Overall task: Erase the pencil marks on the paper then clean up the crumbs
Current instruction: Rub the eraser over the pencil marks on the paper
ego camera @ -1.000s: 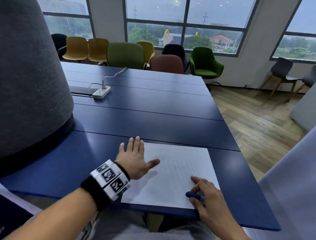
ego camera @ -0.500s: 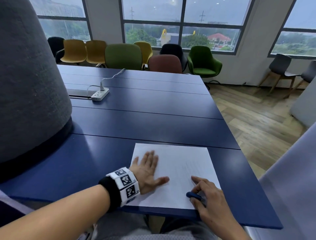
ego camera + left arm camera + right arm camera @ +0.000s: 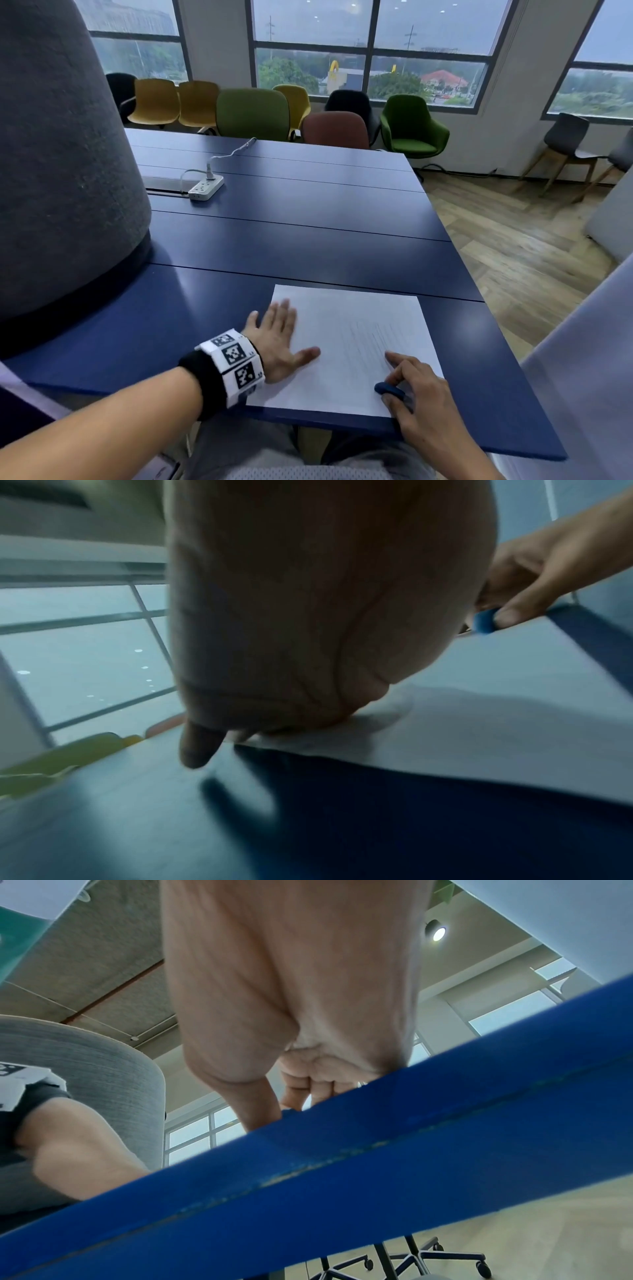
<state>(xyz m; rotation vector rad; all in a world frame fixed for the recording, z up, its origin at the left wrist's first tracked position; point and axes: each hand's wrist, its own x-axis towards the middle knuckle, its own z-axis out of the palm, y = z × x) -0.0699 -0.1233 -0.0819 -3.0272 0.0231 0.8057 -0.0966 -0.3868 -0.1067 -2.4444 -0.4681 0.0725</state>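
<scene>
While the left hand [image 3: 274,339] lies flat with straight, spread fingers on the left part of the paper [image 3: 346,342], the right hand [image 3: 416,394] pinches a blue eraser [image 3: 388,390] between thumb and curled fingers at the sheet's near right corner.

Item, paper: white sheet, flat on the blue desk [image 3: 291,240], near edge almost flush with the desk's front edge. Faint pencil lines run down its middle and right; crumbs too small to make out.

Item, step in hand (judged): sweeping crumbs off with the left palm, or bracing for more rubbing; which one cannot be told. Either way, keep the palm pressed so the sheet does not creep or buckle, and use short strokes directed away from the holding hand.

Item, edges and room: front edge close under both wrists; the sheet could slide off toward the lap. Open desk lies beyond and to the right. Grey felt partition [image 3: 61,154] bounds the left; power strip [image 3: 205,186] well apart.
</scene>
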